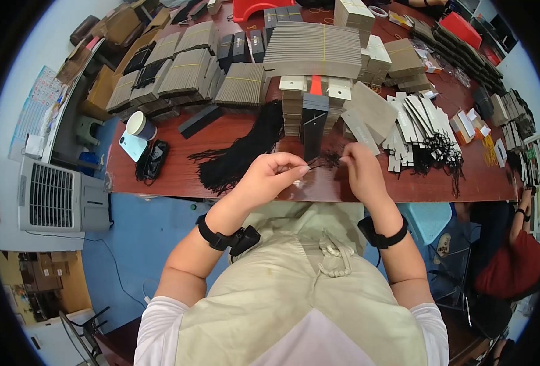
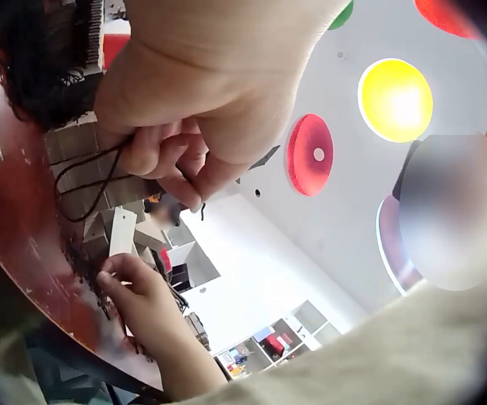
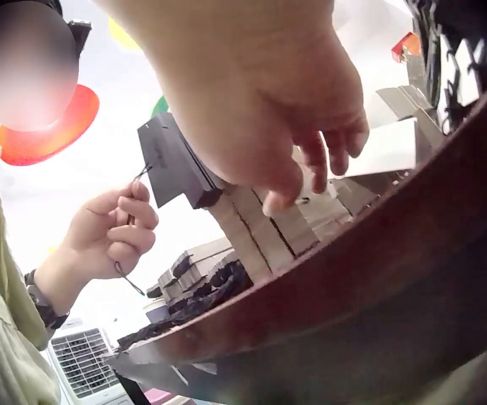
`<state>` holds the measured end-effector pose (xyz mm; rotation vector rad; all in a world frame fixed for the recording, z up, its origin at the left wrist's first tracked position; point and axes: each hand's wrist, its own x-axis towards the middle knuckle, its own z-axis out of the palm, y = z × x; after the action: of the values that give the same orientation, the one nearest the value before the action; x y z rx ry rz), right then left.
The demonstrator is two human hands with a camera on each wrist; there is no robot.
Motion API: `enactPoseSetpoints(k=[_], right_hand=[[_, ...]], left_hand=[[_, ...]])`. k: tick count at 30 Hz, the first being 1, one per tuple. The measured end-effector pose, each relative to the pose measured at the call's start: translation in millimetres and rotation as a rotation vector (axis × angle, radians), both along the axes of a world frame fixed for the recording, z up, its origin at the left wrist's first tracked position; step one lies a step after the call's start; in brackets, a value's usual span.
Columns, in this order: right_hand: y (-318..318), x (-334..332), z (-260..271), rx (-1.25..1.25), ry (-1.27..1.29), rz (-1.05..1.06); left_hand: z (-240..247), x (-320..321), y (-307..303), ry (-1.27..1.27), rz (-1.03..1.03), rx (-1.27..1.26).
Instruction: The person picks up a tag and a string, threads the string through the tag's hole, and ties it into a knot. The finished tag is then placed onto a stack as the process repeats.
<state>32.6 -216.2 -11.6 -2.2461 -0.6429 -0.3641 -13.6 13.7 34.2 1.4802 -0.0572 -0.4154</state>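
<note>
My left hand (image 1: 276, 175) pinches a thin black cord (image 2: 81, 218) between thumb and fingers. In the left wrist view a loop of it hangs out beside the fingers, and a short end shows past the fingertips. My right hand (image 1: 364, 174) hovers by a small tangle of black cords (image 1: 331, 158) near the table's front edge, fingers loosely bent; in the right wrist view no cord shows between them. Between and beyond both hands stands a stack of black tags (image 1: 313, 131), against grey stacks. The cord's end overlaps the tags in the right wrist view.
A long bundle of black cords (image 1: 239, 155) lies left of my hands. White tags with black cords (image 1: 425, 131) are heaped at the right. Banded grey stacks (image 1: 188, 73) fill the back. A cup (image 1: 141, 126) and phone (image 1: 133, 146) sit far left. Another person (image 1: 514, 262) is at right.
</note>
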Motion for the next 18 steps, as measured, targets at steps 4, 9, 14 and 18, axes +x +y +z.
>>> enactPoseSetpoints(k=[4, 9, 14, 18], right_hand=[[10, -16, 23, 0.712, 0.719, 0.303], [18, -18, 24, 1.067, 0.894, 0.438], [15, -21, 27, 1.031, 0.945, 0.381], [13, -20, 12, 1.051, 0.880, 0.390]], left_hand=[[-9, 5, 0, -0.162, -0.010, -0.020], [-3, 6, -8, -0.233, -0.009, -0.037], [1, 5, -4, -0.263, 0.010, 0.013], [-2, 5, 1, -0.204, 0.047, 0.004]])
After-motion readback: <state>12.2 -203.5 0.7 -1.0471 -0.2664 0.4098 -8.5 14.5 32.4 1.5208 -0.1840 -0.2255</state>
